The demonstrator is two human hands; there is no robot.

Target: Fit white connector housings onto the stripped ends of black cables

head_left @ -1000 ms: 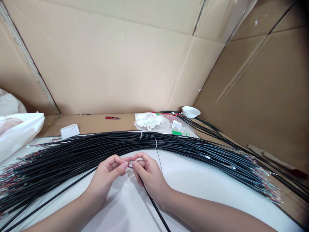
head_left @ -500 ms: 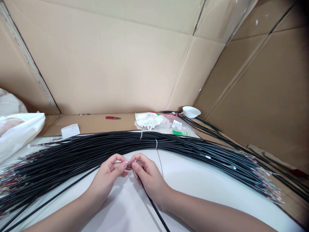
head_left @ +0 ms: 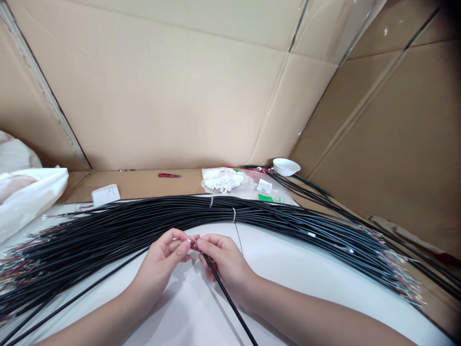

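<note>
My left hand (head_left: 164,255) is closed, thumb and forefinger pinching a tiny white piece (head_left: 188,240), seemingly a connector housing. Close beside it, my right hand (head_left: 226,260) pinches thin wires (head_left: 195,241) at the end of a black cable (head_left: 230,301). That cable runs from under my right fingers down to the bottom edge. One thin wire bends up in the gap between the hands. Whether any wire sits inside the white piece is too small to tell. Behind my hands lies a thick bundle of black cables (head_left: 144,215) with coloured wire ends.
On the cardboard ledge at the back lie red-handled snips (head_left: 168,175), a bag of small white pieces (head_left: 224,181) and a white bowl (head_left: 285,166). A white card (head_left: 105,195) and white plastic bag (head_left: 32,192) are at left. Cardboard walls (head_left: 173,86) enclose the table.
My right fingers have shifted slightly to the right, and the black cable has swung a little right. A thin wire now shows bent up between the hands. My left hand has barely moved.
</note>
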